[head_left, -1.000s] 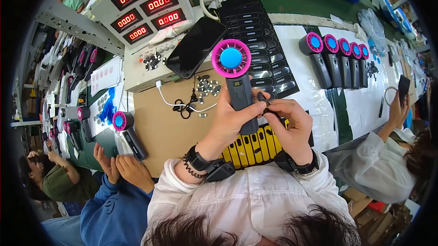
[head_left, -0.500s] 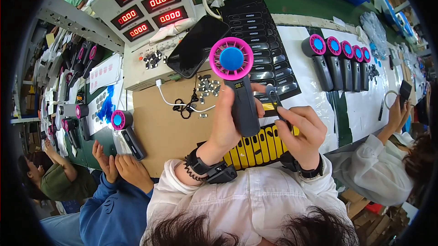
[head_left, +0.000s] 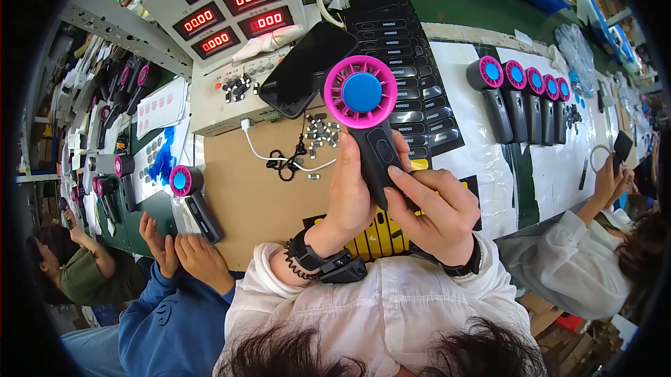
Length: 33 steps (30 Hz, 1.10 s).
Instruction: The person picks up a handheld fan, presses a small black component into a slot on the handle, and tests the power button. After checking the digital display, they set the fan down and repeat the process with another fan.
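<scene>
My left hand [head_left: 351, 192] is wrapped round the dark grey handle of a handheld fan [head_left: 361, 92], which has a pink grille and a blue disc at its centre. The fan is held up, its head pointing away from me. Against the front of the handle lies a thin black strip [head_left: 381, 151] with an oval outline at its upper end. My right hand [head_left: 440, 213] has thumb and fingers closed at the strip's lower part, touching the handle. Whether the strip is stuck down cannot be made out. Below both hands, a yellow sheet with black shapes [head_left: 377, 232] is partly covered.
Ahead stand a meter box [head_left: 210, 101] with red displays and a black phone [head_left: 307, 69]. Black strip sheets [head_left: 398, 41] lie behind the fan. More fans [head_left: 495, 101] stand at right; one fan [head_left: 192, 199] lies left, near a co-worker's hands [head_left: 189, 255]. A white cable [head_left: 279, 160] crosses the brown board.
My right hand has moved left and brought the black strip onto the fan's handle. The handle's small lit display is now covered. The fan has tilted slightly.
</scene>
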Available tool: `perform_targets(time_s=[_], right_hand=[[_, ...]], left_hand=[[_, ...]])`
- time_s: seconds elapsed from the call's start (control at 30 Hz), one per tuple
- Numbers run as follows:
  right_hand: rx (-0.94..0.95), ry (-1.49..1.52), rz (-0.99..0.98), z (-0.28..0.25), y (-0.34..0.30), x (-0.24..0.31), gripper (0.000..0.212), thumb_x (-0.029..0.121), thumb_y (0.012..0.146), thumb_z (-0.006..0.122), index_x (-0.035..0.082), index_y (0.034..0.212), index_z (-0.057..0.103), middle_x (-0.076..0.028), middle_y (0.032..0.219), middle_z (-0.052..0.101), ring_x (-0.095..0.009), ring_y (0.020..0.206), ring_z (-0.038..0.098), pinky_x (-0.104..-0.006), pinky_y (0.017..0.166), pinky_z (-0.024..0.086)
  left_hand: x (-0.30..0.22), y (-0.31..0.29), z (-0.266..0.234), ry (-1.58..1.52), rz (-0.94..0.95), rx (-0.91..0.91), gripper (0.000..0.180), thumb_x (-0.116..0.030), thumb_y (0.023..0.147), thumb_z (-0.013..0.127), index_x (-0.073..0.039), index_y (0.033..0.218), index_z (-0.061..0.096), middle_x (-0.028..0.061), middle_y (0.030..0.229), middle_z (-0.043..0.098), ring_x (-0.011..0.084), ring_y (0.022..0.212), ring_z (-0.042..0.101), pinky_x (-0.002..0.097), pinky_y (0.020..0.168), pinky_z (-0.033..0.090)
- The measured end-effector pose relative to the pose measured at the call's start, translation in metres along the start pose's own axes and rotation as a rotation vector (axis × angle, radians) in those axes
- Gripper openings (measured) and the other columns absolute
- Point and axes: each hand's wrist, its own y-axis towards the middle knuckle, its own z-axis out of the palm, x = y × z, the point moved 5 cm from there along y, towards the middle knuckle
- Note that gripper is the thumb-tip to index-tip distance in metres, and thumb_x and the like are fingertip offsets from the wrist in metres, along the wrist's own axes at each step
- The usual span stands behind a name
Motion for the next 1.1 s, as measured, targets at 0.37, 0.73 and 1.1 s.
perform_targets(time_s=[0.37,0.73,1.1], right_hand=[[-0.002,0.01,0.012,0.0007,-0.0011,-0.0007,0.031,-0.004,0.062,0.073,0.001,0.092,0.068,-0.007,0.073,0.058,-0.016,0.057,0.056,-0.0255,0.049,0.046],[-0.034,0.018,-0.014,-0.0005,0.0,0.0009,0.031,-0.003,0.061,0.073,0.001,0.091,0.068,-0.007,0.072,0.058,-0.015,0.054,0.055,-0.0249,0.047,0.044],[-0.028,0.035,-0.005,-0.0002,0.0006,0.0002,0.031,-0.003,0.061,0.073,0.001,0.091,0.068,-0.007,0.071,0.058,-0.015,0.053,0.053,-0.0246,0.046,0.042]], left_hand=[[0.0015,0.0011,0.0013,-0.005,0.04,0.01,0.06,-0.055,0.094,0.02,-0.002,0.106,0.043,0.0096,0.095,0.052,0.0143,0.079,0.054,0.027,0.07,0.047],[0.0016,-0.001,0.0015,-0.025,0.027,0.012,0.06,-0.055,0.094,0.02,-0.002,0.107,0.043,0.0096,0.096,0.052,0.015,0.081,0.054,0.0279,0.072,0.047],[0.0008,0.0006,0.0031,-0.003,0.046,0.041,0.061,-0.055,0.094,0.018,-0.001,0.106,0.044,0.009,0.094,0.051,0.0149,0.081,0.053,0.0275,0.072,0.046]])
